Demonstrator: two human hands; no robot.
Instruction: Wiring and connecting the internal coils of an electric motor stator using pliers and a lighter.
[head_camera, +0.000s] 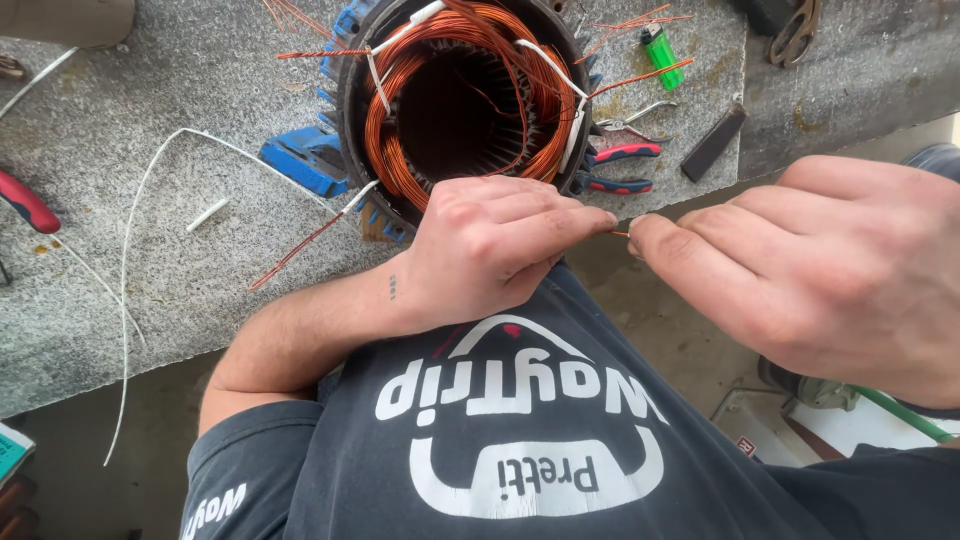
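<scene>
Directly below the camera, both hands meet over the bench edge, in front of the person's chest. Left hand is curled, thumb and forefinger pinched on a thin copper wire. Right hand comes in from the right, forefinger and thumb tips closed on the same strand. Only a short orange sliver shows in the gap between the two pinches; the rest is hidden under the fingers.

Wire axis: roughly horizontal, left to right across the view, spanning fingertip to fingertip. Hands nearly touching, separated only by that bit of wire. Neither is clearly nearer to it; both grip it. Which way the strand runs beyond the left hand cannot be told, though that hand sits just in front of the motor stator, overlapping its near rim.

Stator lies on a grey stone bench, bore facing up, copper windings coiled round the inside with white sleeving tucked in.

Nearby: red-and-blue pliers just right of the stator, green lighter beyond, loose white tubing trailing left.
</scene>
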